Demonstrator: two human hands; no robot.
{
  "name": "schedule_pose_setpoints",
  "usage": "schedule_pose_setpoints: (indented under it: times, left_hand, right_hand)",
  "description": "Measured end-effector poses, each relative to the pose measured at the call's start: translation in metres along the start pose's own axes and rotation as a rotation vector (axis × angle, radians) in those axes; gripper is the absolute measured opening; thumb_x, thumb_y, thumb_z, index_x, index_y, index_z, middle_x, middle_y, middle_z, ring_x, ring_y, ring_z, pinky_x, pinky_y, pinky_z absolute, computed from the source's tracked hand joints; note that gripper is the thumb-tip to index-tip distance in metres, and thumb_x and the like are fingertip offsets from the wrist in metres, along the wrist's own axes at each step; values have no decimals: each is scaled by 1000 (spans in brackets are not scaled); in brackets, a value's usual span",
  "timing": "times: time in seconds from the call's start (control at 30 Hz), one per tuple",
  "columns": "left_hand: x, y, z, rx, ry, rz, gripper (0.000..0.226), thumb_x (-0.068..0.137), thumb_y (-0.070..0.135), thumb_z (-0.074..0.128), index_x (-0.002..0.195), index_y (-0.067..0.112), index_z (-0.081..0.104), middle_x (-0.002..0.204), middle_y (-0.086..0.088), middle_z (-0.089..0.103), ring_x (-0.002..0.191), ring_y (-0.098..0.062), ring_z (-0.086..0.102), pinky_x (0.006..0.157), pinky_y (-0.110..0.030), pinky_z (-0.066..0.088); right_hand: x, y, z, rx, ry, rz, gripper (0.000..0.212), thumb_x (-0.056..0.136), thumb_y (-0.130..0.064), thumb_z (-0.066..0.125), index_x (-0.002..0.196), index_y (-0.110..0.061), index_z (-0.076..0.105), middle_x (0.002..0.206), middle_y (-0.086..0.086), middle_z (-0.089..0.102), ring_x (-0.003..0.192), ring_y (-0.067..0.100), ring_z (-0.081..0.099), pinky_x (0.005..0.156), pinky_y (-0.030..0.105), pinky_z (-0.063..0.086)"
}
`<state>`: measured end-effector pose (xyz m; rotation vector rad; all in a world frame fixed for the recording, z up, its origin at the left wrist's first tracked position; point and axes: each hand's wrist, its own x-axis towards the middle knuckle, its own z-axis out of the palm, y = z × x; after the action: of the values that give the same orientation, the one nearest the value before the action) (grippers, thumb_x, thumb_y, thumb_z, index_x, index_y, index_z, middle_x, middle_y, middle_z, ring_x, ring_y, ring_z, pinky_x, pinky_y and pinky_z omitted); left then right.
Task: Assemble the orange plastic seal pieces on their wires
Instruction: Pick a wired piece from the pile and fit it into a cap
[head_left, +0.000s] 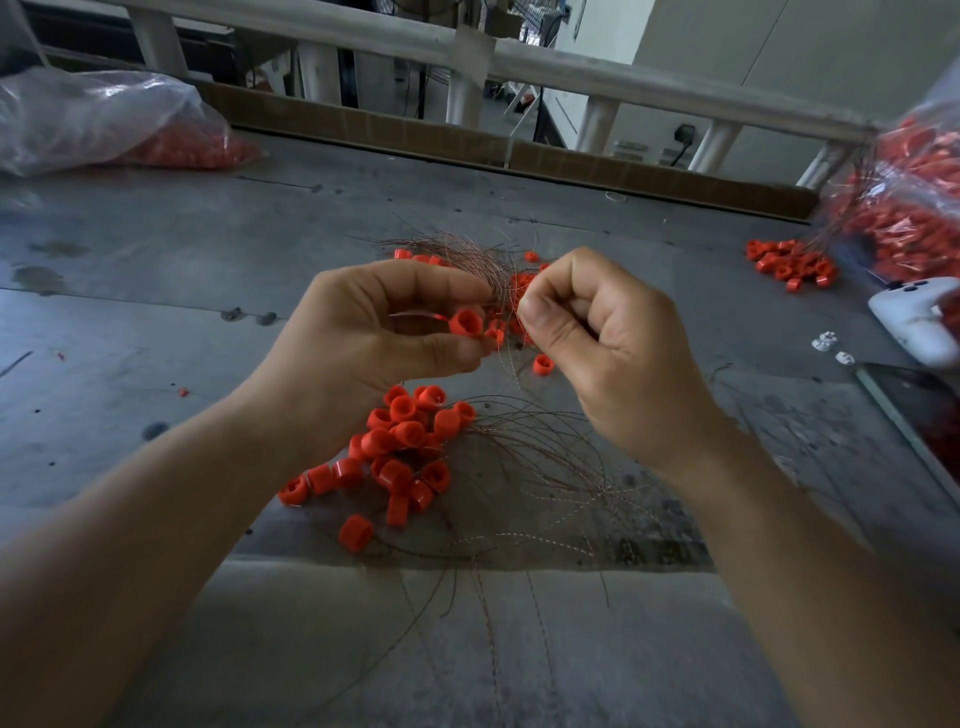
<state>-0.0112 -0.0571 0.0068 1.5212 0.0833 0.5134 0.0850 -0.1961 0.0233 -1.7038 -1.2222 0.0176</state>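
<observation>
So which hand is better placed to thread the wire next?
Probably the right hand: it seems to pinch a thin wire beside the orange seal piece, which the left hand holds.

Orange cup-shaped seal piece (466, 323) pinched in left hand (358, 338), hollow end facing camera, thin wire (506, 364) hanging just beside it, heap of like pieces (402, 447) on desk (156, 312) below, loose wires (540, 457) fanning right.
</observation>
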Motion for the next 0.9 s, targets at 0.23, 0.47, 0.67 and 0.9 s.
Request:
schedule_pose_setpoints:
  times: [0.23, 0.47, 0.67, 0.9]
  left_hand:
    - [0, 1, 1, -2, -15, 34, 26, 42, 23, 75, 67, 21, 72, 75, -1, 72, 75, -14, 69, 66, -19, 54]
    - [-2, 4, 2, -22, 33, 24, 26, 38, 21, 75, 64, 20, 71, 70, -2, 69, 65, -13, 68, 61, -19, 54]
    - [-2, 5, 2, -18, 53, 36, 26, 38, 24, 75, 64, 21, 71, 72, 0, 70, 71, -14, 68, 65, -20, 55]
    - [-2, 4, 0, -193, -25, -8, 29, 58, 4, 69, 87, 6, 71, 84, -9, 73, 82, -20, 70, 72, -23, 55]
  right_hand:
    - [-2, -1, 2, -46, -51, -17, 17, 88, -21, 50, 73, -28, 48, 54, -9, 47, 49, 15, 47, 47, 28, 43]
    - [-2, 0, 4, -88, -76, -32, 17, 90, -13, 54, 75, -20, 50, 50, -12, 41, 43, 3, 39, 44, 11, 30]
    - [-3, 0, 3, -97, -71, -21, 17, 90, -11, 55, 74, -17, 51, 44, -14, 38, 39, 3, 39, 42, 10, 27]
    - [-2, 0, 0, -122, -8, -13, 20, 89, -17, 52, 71, -26, 48, 50, -2, 52, 48, 19, 53, 47, 33, 43]
